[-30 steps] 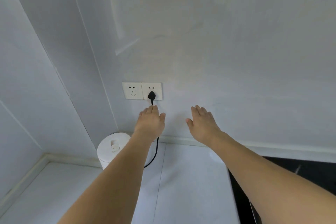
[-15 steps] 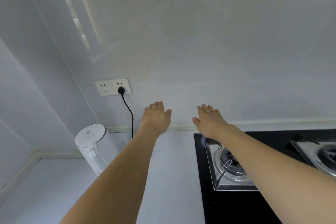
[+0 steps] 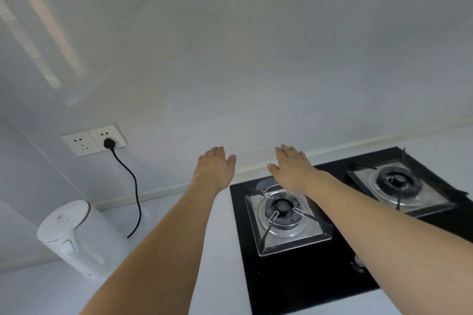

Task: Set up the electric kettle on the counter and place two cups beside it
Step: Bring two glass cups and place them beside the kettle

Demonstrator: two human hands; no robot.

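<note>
White kettle (image 3: 74,238) stands upright on counter (image 3: 220,258) at 8 o'clock, lid down. Black cord (image 3: 135,194) runs from beside it up to plug (image 3: 109,143) seated in wall socket (image 3: 107,135) at 10 o'clock. Smooth plastic shell looks slippery; weight depends on water inside (cannot tell), so handle is best hold, body kept level. Left hand (image 3: 215,167) and right hand (image 3: 291,169) reach forward at centre, fingers straight, holding nothing. Gas hob (image 3: 307,271) at 4 o'clock. No cups visible.

Both forearms bare, no sleeves; left hand (image 3: 214,167) & right hand (image 3: 291,169) bare, no gloves/rings/watch.
</note>
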